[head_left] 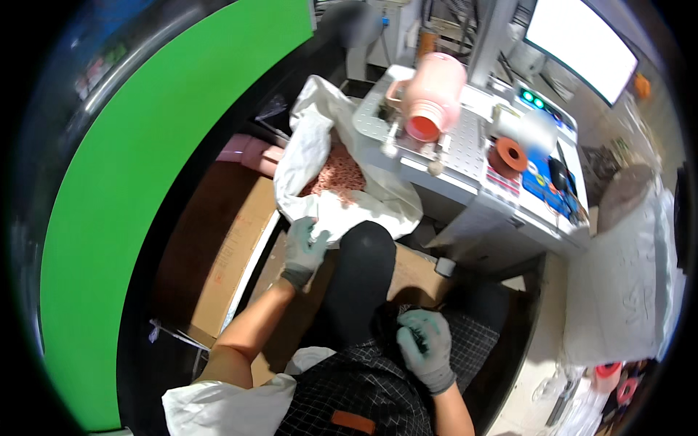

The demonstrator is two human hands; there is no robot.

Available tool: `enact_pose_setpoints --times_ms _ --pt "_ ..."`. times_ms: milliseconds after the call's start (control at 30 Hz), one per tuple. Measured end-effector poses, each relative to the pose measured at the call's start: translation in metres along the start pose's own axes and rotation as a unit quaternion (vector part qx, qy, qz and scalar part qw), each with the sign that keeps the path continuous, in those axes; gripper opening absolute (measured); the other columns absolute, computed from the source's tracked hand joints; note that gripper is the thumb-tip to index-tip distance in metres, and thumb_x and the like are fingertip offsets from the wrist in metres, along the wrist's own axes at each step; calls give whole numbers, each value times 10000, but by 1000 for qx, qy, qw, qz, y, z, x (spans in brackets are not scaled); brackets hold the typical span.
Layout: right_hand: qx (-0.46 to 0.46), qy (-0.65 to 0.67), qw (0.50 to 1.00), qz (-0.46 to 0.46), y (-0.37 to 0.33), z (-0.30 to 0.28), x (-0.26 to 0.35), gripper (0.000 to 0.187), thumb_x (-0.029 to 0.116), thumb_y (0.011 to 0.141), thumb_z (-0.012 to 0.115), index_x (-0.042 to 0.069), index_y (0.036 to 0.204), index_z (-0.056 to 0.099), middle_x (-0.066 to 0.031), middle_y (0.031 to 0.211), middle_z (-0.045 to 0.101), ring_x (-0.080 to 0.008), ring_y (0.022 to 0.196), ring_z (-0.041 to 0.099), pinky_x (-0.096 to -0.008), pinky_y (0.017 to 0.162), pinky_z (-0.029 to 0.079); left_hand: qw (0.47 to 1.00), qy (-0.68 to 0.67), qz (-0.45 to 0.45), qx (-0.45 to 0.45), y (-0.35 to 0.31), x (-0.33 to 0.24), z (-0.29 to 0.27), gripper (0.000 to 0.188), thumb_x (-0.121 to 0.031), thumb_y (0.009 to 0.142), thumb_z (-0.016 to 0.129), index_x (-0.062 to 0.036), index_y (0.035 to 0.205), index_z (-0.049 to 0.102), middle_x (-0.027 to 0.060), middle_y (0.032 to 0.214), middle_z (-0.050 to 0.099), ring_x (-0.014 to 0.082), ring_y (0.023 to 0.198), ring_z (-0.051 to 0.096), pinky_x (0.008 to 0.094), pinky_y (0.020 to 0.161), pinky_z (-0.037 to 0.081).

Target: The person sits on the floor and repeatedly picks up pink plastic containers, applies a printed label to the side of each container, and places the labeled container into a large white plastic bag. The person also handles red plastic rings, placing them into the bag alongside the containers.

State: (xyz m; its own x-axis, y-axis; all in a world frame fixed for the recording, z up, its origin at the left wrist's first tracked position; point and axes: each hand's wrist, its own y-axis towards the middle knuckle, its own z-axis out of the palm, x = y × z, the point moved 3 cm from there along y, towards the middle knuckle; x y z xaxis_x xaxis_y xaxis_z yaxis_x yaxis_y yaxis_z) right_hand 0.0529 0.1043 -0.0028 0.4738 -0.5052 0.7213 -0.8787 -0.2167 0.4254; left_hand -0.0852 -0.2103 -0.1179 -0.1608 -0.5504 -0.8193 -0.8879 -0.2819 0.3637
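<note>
Both my hands wear pale green-and-grey work gloves. My left hand (304,248) is at the near left edge of a white woven sack (291,156), fingers reaching forward and thumb apart from them; whether it touches the sack I cannot tell. Inside the open sack lie many small pink-brown pieces (338,174). My right hand (427,349) rests low over my lap, against a black checked apron (363,392). Its fingers curl inward around a dark spot, and what they hold, if anything, is hidden.
Beyond the sack, a pink jug-shaped container (436,83) lies tilted on a grey perforated machine top (465,156). An orange-brown spool (507,158) stands at its right. Left are a cardboard box (236,254) and a large green curved panel (123,182). A white bag (614,283) stands right.
</note>
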Motion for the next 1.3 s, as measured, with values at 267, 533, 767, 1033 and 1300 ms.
enact_pose_setpoints --times_ms 267,533,767,1033,1300 --pt "39 12 997 71 -24 37 -35 174 212 933 740 70 1031 719 -109 1017 710 -324 948 671 -455 850 511 988 128 -89 -4 80 204 -13 434 -310 1024 605 0 1317 529 93 1112 564 187 973 546 352 843 482" --pt "93 102 984 115 -22 83 -66 205 261 1006 680 59 1038 695 -99 1041 650 -289 991 632 -420 877 490 875 461 -126 74 194 346 -31 557 -358 1061 529 -16 1497 462 168 1448 536 304 1260 575 418 1046 476" --pt "103 147 947 265 -29 89 -79 181 200 982 668 24 1022 658 -98 963 626 -281 912 630 -394 846 513 893 441 -91 18 260 351 12 589 -464 955 641 -82 1400 587 236 1382 623 397 1329 566 532 1078 472" --pt "111 220 911 332 -23 91 -95 145 131 899 666 18 980 625 -80 930 627 -225 865 612 -370 800 508 885 459 -70 3 304 369 16 480 -404 959 670 -67 1295 608 220 1304 632 386 1224 590 519 1007 497" --pt "106 265 873 395 -33 86 -100 134 117 918 646 10 998 649 -68 952 653 -178 880 612 -336 830 518 894 446 -56 -1 239 374 -18 377 -345 963 699 -52 1190 629 205 1226 640 376 1118 613 507 937 522"
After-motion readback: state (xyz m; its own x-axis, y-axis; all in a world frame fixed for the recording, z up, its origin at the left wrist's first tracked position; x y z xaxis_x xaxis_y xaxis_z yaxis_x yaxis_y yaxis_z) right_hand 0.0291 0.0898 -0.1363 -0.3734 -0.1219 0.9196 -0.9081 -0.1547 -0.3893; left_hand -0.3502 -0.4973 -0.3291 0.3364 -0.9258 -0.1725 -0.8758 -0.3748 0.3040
